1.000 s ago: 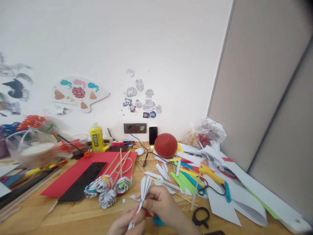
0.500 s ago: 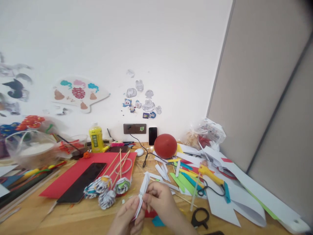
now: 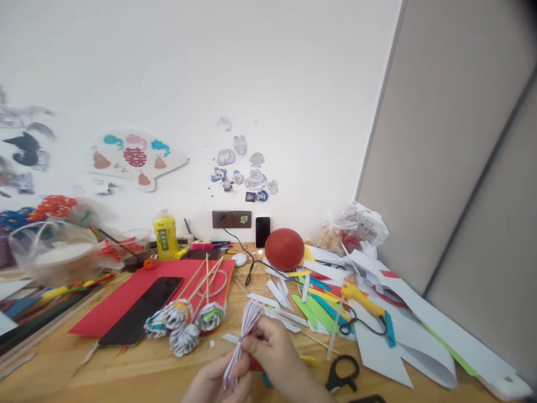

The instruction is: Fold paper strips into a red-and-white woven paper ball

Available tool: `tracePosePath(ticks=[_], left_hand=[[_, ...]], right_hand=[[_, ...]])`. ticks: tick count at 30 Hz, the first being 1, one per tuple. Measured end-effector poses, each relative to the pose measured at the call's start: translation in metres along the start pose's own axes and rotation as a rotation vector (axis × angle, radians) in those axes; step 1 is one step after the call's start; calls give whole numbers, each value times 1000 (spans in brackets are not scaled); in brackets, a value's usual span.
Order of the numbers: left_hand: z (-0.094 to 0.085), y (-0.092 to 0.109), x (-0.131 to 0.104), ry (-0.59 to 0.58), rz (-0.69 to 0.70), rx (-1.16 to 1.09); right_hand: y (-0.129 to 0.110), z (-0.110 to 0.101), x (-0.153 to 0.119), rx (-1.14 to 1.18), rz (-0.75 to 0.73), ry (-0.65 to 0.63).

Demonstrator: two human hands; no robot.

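Observation:
Between my hands is a pleated white paper strip [image 3: 250, 316] with thin reddish lines, narrow at its middle and fanned a little at both ends. My left hand [image 3: 216, 376] grips its lower half with closed fingers. With thumb and forefinger, my right hand [image 3: 272, 346] pinches it near the narrow middle. Just left of my hands, several crumpled paper flowers [image 3: 184, 340] on wooden sticks lie by a black phone [image 3: 142, 313] and a red sheet [image 3: 98, 313]. Scissors with black handles [image 3: 343, 372] are to the right of my right hand.
Paper strips in green, blue, yellow and white [image 3: 312, 313] cover the right side. A yellow glue gun [image 3: 363, 299] lies among them. Farther back are a red balloon [image 3: 284, 249], an upright phone [image 3: 263, 232] and a yellow bottle [image 3: 166, 236]. A plastic bag [image 3: 59, 257] stands at left.
The paper strip has turned in my hands and its pleats now spread into a fan at the top and bottom. Both hands have shifted slightly, still gripping it.

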State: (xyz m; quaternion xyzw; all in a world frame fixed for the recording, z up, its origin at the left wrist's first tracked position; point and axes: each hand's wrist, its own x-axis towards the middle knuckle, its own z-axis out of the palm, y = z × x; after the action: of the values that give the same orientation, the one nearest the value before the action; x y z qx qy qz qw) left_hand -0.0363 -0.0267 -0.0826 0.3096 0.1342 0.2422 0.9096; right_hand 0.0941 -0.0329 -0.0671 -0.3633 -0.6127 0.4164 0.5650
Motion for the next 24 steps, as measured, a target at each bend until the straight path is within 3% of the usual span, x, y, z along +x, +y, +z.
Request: tracePosePath(ticks=[4,6,11,18,21,24], left_hand=[[-6,-9,11,322,274,222],[-9,-12,14,403,348,308],[-11,-9,12,397,334,330],[-8,-3,9,303,255,370],[-5,4,7,361,310,540],[-1,11,3,466,450,799]], right_hand=[[9,-1,3,-21,39,68],[13,-1,4,-40,49,54],[14,-6,2,-128,16,-16],[9,-9,0,-55,30,-63],[7,-11,1,-18,46,-61],[5,-14,3,47,29,-19]])
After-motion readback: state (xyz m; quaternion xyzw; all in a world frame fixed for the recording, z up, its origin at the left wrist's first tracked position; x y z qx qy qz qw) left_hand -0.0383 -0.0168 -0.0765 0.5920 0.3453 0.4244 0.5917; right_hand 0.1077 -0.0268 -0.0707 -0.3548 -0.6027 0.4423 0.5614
